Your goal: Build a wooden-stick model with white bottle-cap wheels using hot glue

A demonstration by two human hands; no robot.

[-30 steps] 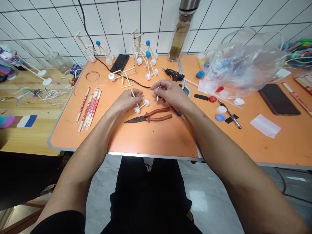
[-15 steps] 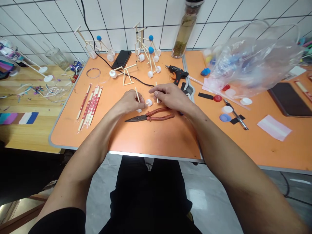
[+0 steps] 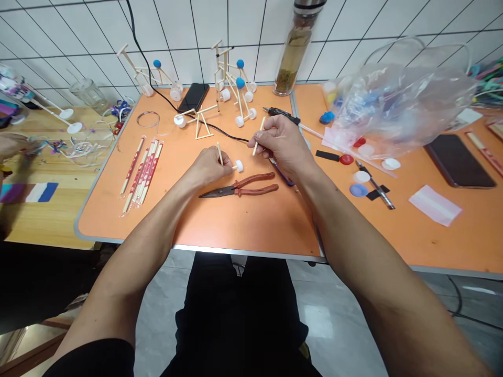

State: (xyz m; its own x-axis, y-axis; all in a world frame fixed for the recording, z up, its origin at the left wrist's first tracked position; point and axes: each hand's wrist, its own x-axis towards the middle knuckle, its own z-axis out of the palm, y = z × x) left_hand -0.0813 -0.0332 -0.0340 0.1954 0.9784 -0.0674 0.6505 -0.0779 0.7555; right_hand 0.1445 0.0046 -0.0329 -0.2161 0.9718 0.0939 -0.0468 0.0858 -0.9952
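Between the fingertips of my left hand (image 3: 209, 166) is a small stick frame, with one pale wooden stick (image 3: 219, 154) pointing up and a white bottle cap (image 3: 239, 166) at its right end. My right hand (image 3: 283, 145) pinches a short wooden stick (image 3: 258, 137), tilted and raised beside the frame, apart from it. Just below both hands lie pliers (image 3: 238, 188) with red-brown handles. Under my right hand a thin dark pen-like tool (image 3: 281, 172) partly shows. A black hot glue gun (image 3: 282, 113) is mostly hidden behind that hand.
Wrapped chopsticks (image 3: 146, 173) lie at left. Stick models (image 3: 199, 121) with white caps and blue balls stand behind, near a phone (image 3: 194, 97) and a glass bottle (image 3: 294, 57). A plastic bag (image 3: 401, 104) and loose caps (image 3: 359, 189) fill the right. Another person's hand (image 3: 13, 145) shows far left.
My right hand has lifted and turned, raising the short stick from beside the cap. My left hand stays nearly in place. Another person's hand has come into view at the far left.
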